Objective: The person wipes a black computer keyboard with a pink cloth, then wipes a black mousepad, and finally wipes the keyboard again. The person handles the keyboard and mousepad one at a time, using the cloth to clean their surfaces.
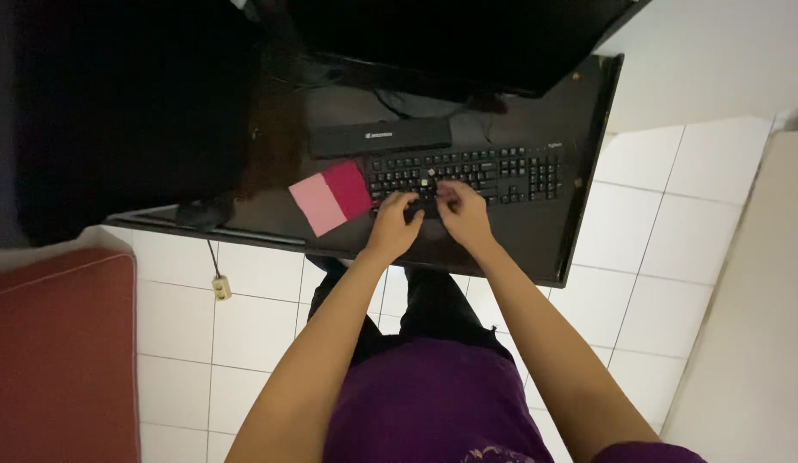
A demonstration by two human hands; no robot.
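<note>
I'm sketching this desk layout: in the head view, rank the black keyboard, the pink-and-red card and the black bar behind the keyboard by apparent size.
1. black keyboard
2. black bar and pink-and-red card: alike in area, not ranked; the bar is longer, the card wider.

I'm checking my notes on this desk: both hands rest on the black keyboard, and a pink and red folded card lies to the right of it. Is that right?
Not quite. In the head view the pink and red card lies to the left of the black keyboard, not the right. The left hand and right hand do rest on the keyboard.

Black keyboard point(463, 173) on a dark, glossy desk point(579, 154); beside it a two-tone pink card point(331, 197), pale and deep. White tiled floor point(656, 231), purple clothing point(424, 403), red cushion point(60, 351).
</note>
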